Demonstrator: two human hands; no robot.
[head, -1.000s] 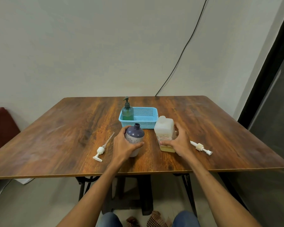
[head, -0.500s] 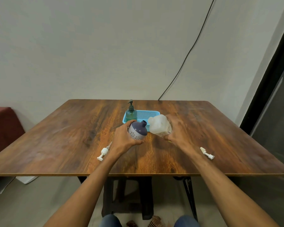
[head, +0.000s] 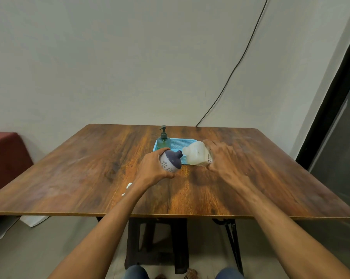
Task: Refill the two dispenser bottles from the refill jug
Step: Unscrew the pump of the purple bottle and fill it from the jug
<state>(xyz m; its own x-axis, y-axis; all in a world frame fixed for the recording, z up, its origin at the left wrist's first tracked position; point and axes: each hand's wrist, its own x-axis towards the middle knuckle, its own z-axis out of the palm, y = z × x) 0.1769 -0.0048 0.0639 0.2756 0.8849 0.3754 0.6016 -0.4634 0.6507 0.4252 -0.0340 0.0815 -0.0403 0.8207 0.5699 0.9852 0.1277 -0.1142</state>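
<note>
Left hand grips the tilted purple-and-white plastic bottle, neck just beside the spout of the translucent white jug the right hand grips.

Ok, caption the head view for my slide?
Left hand holds purple bottle tilted toward refill jug, tipped in right hand.

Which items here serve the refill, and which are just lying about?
In use: purple bottle in left hand, refill jug in right hand, green pump bottle, loose white pump.
Lying about: blue basket, wall cable, red seat.
</note>
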